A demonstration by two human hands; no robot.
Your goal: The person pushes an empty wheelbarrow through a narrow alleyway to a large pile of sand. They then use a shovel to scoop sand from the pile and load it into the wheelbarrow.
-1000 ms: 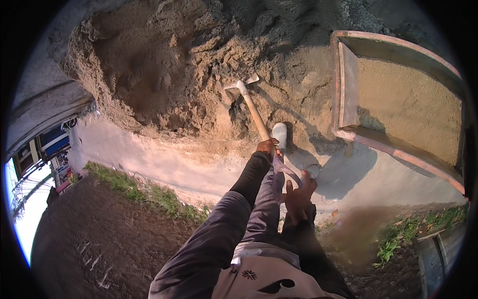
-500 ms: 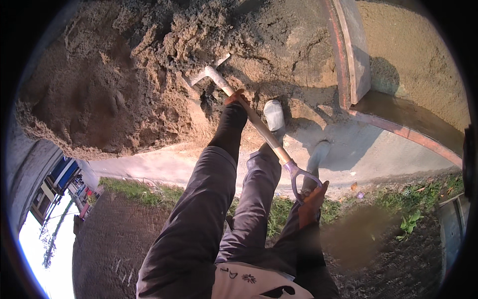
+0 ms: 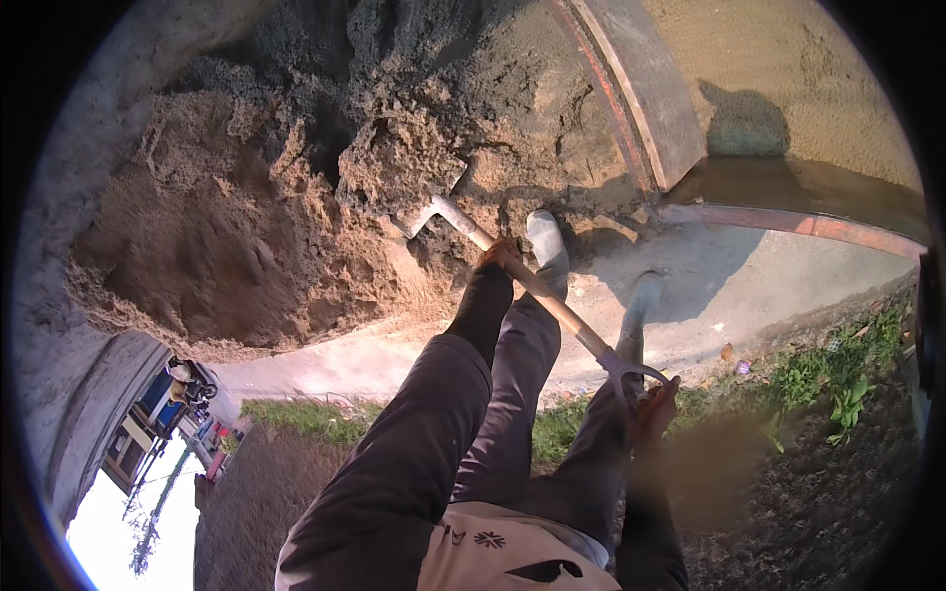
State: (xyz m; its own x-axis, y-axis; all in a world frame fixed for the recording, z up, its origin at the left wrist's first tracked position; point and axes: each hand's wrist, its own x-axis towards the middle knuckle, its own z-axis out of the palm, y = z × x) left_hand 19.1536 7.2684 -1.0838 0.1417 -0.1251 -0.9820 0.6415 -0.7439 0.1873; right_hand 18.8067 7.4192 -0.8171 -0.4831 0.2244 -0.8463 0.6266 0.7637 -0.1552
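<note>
My left hand (image 3: 498,254) grips the shovel's wooden shaft (image 3: 557,310) a short way behind the metal head (image 3: 424,217). My right hand (image 3: 655,404) is wrapped round the purple D-shaped handle (image 3: 621,369) at the lower right. A lumpy clod of grey-brown sandy mix (image 3: 394,163) sits on or just behind the blade, partly hiding it; I cannot tell which. The large, rough pile of the same material (image 3: 207,236) lies around the head. Just right of the shaft is my left boot (image 3: 542,236), at the pile's edge.
A metal-rimmed box (image 3: 670,138) holding smooth sandy material (image 3: 808,69) stands at the upper right. Below the pile run a pale concrete strip (image 3: 709,286), grass (image 3: 818,384) and dark soil (image 3: 266,492). A wall (image 3: 74,414) and parked items (image 3: 192,389) are at the left.
My left hand has slid from midway up the shaft toward the head. The blade has become more covered by material. Since half a second ago, hands and shovel sit lower and further right in view.
</note>
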